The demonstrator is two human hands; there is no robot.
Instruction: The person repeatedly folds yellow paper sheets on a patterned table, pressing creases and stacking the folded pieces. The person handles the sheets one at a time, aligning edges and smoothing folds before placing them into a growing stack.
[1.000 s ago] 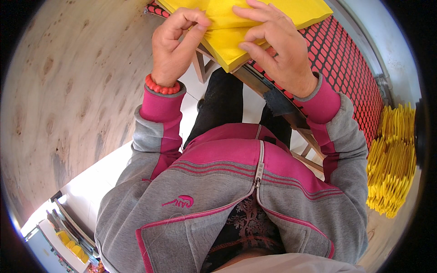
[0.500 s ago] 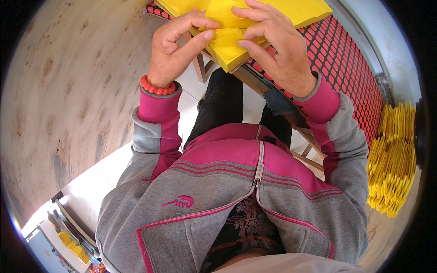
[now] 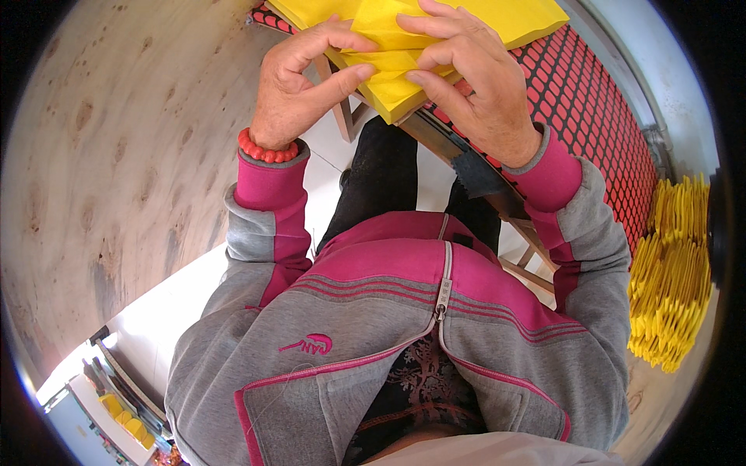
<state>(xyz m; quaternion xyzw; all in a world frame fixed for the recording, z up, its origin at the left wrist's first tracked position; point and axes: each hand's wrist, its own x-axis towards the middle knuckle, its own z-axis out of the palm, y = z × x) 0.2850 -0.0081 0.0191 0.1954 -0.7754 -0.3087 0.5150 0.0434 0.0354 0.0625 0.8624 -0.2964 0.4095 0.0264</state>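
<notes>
A thick stack of bright yellow sheets (image 3: 513, 23), paper-like or thin cloth, lies on a table at the top of the view. At its near corner the top yellow sheet (image 3: 395, 64) is folded, with a raised crease. My left hand (image 3: 299, 85), a red bead bracelet (image 3: 268, 147) at its wrist, grips the left side of this fold between thumb and forefinger. From the other side my right hand (image 3: 486, 89) pinches the fold with thumb and forefinger, its other fingers curved above the sheet. The far part of the stack runs out of view.
Red-and-black patterned cloth (image 3: 590, 109) covers the table around the stack. Bundled yellow folded pieces (image 3: 668, 279) stand at the right, near the wall. A large wooden board (image 3: 116, 171) fills the left side. My legs (image 3: 381, 167) are below the table edge.
My left thumb has slid slightly toward me and to the right along the yellow sheet. The folded flap has shifted a little between my hands. My right hand stays nearly in place.
</notes>
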